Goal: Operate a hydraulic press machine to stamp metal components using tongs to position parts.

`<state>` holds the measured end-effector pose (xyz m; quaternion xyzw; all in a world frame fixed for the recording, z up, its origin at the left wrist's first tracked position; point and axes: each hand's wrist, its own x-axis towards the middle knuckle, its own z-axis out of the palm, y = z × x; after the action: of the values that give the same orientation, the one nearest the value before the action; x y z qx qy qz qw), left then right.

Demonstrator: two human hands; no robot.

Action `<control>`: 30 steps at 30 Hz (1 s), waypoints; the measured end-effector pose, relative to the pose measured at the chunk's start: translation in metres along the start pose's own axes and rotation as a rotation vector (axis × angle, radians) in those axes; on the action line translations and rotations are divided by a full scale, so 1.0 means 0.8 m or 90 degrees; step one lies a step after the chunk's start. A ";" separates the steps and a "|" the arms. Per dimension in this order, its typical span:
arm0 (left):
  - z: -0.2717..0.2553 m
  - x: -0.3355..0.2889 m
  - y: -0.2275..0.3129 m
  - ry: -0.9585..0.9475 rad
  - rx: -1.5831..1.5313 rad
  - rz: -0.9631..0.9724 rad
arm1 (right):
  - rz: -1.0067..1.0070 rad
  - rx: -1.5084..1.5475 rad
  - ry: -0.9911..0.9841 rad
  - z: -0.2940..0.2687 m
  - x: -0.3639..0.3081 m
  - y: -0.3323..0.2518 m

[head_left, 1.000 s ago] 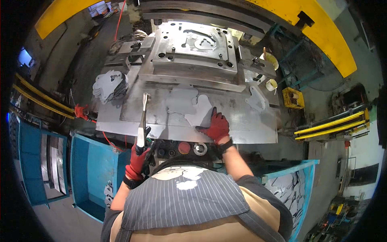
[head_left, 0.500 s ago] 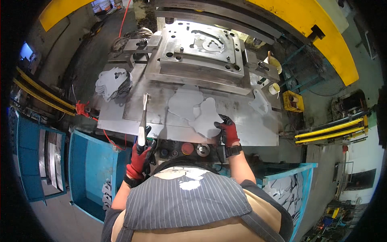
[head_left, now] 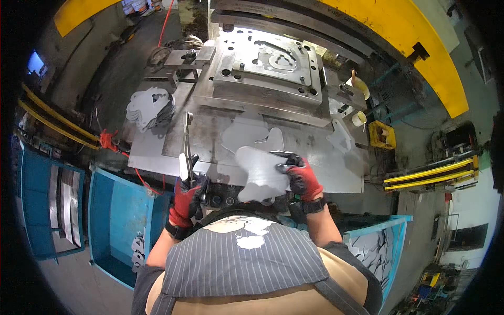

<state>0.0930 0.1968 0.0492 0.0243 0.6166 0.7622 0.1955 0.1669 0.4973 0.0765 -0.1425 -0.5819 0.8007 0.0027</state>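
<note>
My right hand (head_left: 300, 176), in a red and black glove, is closed on the right edge of a flat grey sheet-metal blank (head_left: 261, 176). The blank is raised and tilted over the table's near edge, in front of my body. Beyond it, more flat blanks (head_left: 242, 134) lie overlapping on the metal table, partly hidden by the held one. In my gloved left hand (head_left: 190, 191) is a pair of long metal tongs (head_left: 187, 142) with pale handles, pointing away from me. The left fingers are wrapped round the handles.
Ahead stands a steel die (head_left: 268, 73) beneath the press's upper plate. A stack of cut plates (head_left: 150, 107) sits left of it; another cut plate (head_left: 340, 135) lies at the right. Blue bins (head_left: 118, 215) flank me, the right one holding metal pieces (head_left: 370, 252). Yellow guards (head_left: 430, 170) line the sides.
My right hand has lifted the near blank off the table and drawn it toward me, uncovering another blank beneath. The left hand with the tongs has shifted only slightly.
</note>
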 end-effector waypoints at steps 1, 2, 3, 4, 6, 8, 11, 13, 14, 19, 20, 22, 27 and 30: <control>0.012 0.004 0.014 -0.022 -0.014 0.001 | 0.028 0.097 -0.070 -0.020 0.007 0.031; 0.019 0.009 0.022 -0.036 -0.025 0.001 | 0.024 0.084 -0.119 0.003 0.005 0.013; 0.021 0.012 0.024 -0.054 -0.038 0.000 | 0.019 0.069 -0.164 0.034 0.002 -0.008; 0.010 0.016 0.010 -0.109 -0.143 -0.022 | 0.010 0.053 -0.171 0.049 0.002 -0.011; 0.001 0.022 0.000 -0.089 0.000 0.025 | -0.006 0.020 -0.185 0.067 0.004 -0.011; 0.001 0.020 0.004 -0.071 0.031 0.033 | 0.007 0.028 -0.208 0.067 0.005 -0.006; 0.033 0.003 0.046 -0.057 -0.097 -0.024 | 0.061 0.019 -0.185 0.056 0.001 0.010; 0.022 0.006 0.037 -0.035 -0.046 0.019 | 0.101 0.034 -0.190 0.051 -0.006 0.016; 0.013 0.008 0.031 -0.023 -0.020 0.040 | 0.117 0.056 -0.208 0.050 -0.009 0.018; 0.008 0.015 0.024 0.010 -0.154 -0.007 | 0.152 0.104 -0.050 0.051 -0.018 0.048; -0.003 0.017 0.010 0.021 -0.054 0.003 | 0.022 0.080 -0.092 0.051 -0.009 0.054; 0.009 0.019 0.026 0.011 -0.156 0.005 | -0.007 0.104 -0.020 0.037 -0.001 0.050; -0.045 0.015 -0.003 0.106 -0.015 0.107 | -0.176 0.181 0.046 -0.002 0.045 -0.074; -0.043 -0.004 0.016 0.126 -0.035 0.102 | -0.254 0.083 0.165 -0.041 0.140 -0.126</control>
<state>0.0828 0.1620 0.0542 -0.0071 0.6081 0.7905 0.0726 0.0507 0.5794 0.1358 -0.1254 -0.5402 0.7954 0.2445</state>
